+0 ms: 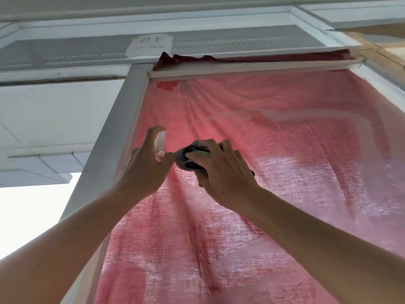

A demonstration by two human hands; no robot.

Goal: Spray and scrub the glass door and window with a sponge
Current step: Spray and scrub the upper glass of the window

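Your left hand (142, 167) grips a small clear plastic spray bottle (159, 145), thumb and fingers curled round it, forefinger arched over the cap. The bottle's long axis runs 12 to 6, cap end at 12. It's blurred, so can't tell which way the nozzle faces.

At 3 o'clock from the bottle, just beside it, your right hand (223, 170) clamps the sponge (192, 156), fingers curled over the top. The sponge lies approx 9 to 3: soft dark grey body w/ a bright green strip along the upper edge, grey end poking toward 9, nearly at your left thumb.

Both are raised in front of the glass door (295, 172), left of centre on the pane. Behind the glass hangs a coarse-weave red cloth (186, 249), creased, w/ light coming through. A whitish curved smear (328, 116) sits at 2 o'clock from the sponge. The door's white painted frame (114, 132) runs at 9 o'clock.
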